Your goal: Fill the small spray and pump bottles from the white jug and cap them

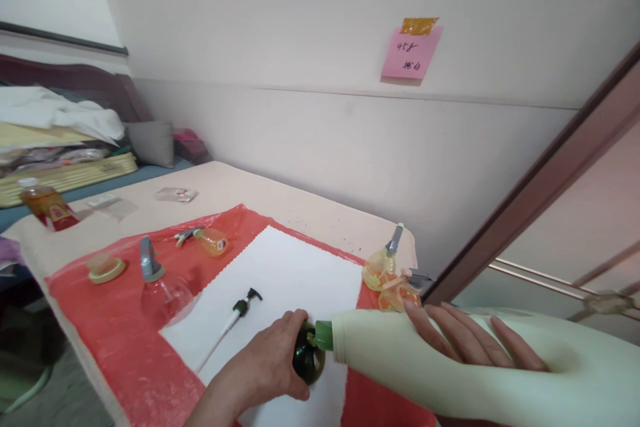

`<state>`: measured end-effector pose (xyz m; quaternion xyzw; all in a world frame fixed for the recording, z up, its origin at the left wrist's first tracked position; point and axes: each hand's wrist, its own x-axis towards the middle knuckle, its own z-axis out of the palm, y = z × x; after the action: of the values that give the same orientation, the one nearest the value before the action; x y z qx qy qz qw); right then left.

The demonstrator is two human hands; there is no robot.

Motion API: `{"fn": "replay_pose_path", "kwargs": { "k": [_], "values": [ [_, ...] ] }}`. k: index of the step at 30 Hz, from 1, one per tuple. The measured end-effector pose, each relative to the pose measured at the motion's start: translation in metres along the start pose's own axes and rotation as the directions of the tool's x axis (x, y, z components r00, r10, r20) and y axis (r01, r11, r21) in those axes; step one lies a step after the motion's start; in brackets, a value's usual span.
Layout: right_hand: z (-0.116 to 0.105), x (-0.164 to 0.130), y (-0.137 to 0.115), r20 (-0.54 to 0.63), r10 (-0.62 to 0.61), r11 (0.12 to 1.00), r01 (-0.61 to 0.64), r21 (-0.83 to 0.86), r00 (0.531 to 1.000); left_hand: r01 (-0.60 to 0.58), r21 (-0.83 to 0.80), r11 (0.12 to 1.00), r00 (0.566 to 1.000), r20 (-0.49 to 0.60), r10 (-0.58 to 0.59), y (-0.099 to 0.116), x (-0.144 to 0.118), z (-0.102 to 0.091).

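My left hand (265, 360) is wrapped round a small dark green bottle (309, 357) above a white sheet (290, 267). With its fingers over the far side, my right hand (473, 337) grips a large pale green jug (390, 350), tipped on its side toward the left. The jug's green spout (324, 335) meets the mouth of the small bottle; whether liquid flows there, I cannot tell. On the sheet, left of my left hand, lies a dark pump head (241, 308) with a long pale tube.
A red plastic sheet (95, 320) covers part of the table. On it are a clear spray bottle (163, 293), an orange spray bottle (213, 242), a tape roll (107, 271) and a yellow spray bottle (379, 270). A drink bottle (47, 203) stands far left. A wall (320, 133) rises behind.
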<state>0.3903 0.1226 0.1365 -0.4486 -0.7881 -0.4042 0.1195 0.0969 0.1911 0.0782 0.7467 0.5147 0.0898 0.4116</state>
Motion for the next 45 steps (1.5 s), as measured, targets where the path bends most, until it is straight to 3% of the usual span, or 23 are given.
{"fn": "replay_pose_path", "kwargs": {
  "k": [32,45],
  "values": [
    [0.0,-0.001,-0.0022,0.002,-0.006,0.999,0.006,-0.04,1.0,0.015,-0.011,1.0,1.0,0.019,-0.015,0.0071,-0.0032,-0.004],
    [0.0027,-0.0032,-0.0004,0.006,-0.035,0.998,0.035,-0.049,0.999,0.005,-0.017,1.0,1.0,0.008,-0.005,-0.0008,0.0001,0.0001]
  ]
}}
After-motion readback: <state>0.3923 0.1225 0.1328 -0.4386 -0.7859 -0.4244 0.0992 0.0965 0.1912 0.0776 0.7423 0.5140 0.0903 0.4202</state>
